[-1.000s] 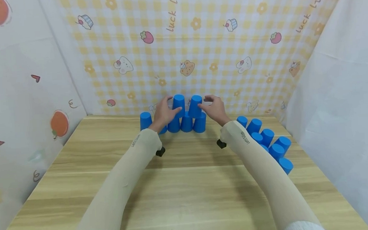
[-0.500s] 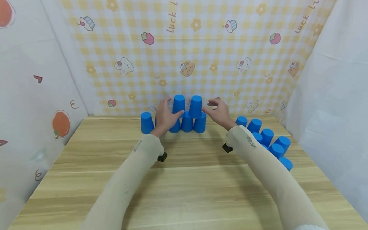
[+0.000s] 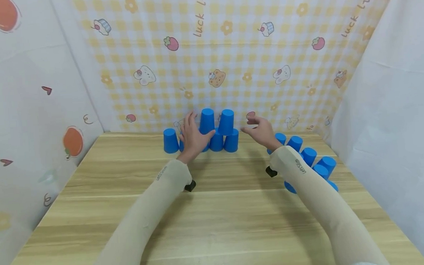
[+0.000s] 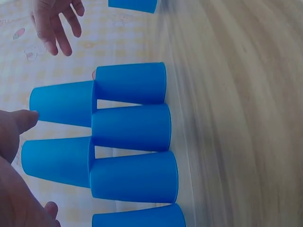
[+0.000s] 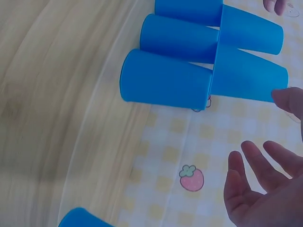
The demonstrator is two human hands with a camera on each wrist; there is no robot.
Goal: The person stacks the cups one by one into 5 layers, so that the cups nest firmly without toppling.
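Bottom row (image 3: 216,142): upside down at the table (image 3: 217,228)'s far edge; left top cup (image 3: 207,120) and right top cup (image 3: 226,122) sit across it, so from my end I'd call this second-tier stacking, that pair placed.
Left hand (image 3: 194,137): fingers spread, nothing gripped; thumb overlaps left top cup in my head view, can't tell if touching.
Right hand (image 3: 262,131): fingers bent, thumb well apart, just off right top cup, holding nothing.
Spare cups (image 3: 309,156): table's right side; I'd guess next calls for backing off without bumps, then grabbing one.
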